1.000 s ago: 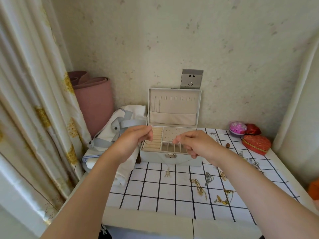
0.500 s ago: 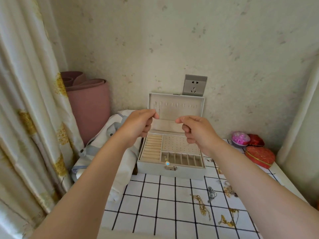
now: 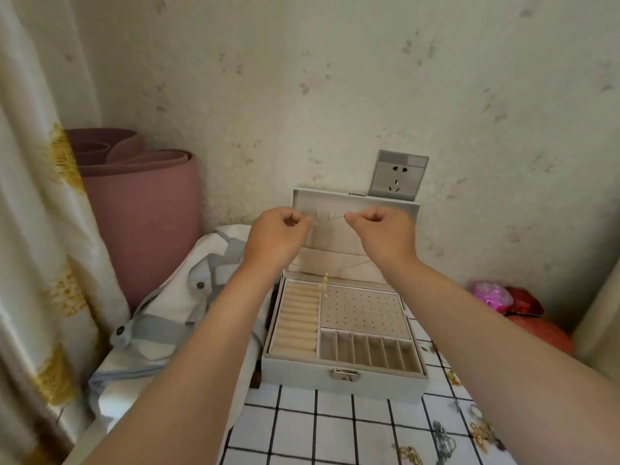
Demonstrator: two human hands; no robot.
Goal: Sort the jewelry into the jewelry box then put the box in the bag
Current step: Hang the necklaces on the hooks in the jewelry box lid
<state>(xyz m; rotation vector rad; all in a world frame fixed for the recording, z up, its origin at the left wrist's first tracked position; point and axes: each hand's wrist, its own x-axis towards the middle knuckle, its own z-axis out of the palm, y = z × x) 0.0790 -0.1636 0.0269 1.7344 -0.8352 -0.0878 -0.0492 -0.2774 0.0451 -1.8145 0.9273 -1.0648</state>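
My left hand (image 3: 280, 229) and right hand (image 3: 380, 229) each pinching a thin necklace (image 3: 324, 282), gold beads dangling over the open grey box (image 3: 342, 380), beige-lined

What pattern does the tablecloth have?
The tablecloth is white with a black grid, seen best in the head view.

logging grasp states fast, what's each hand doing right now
left hand: pinching one end of the thin necklace
right hand: pinching its other end
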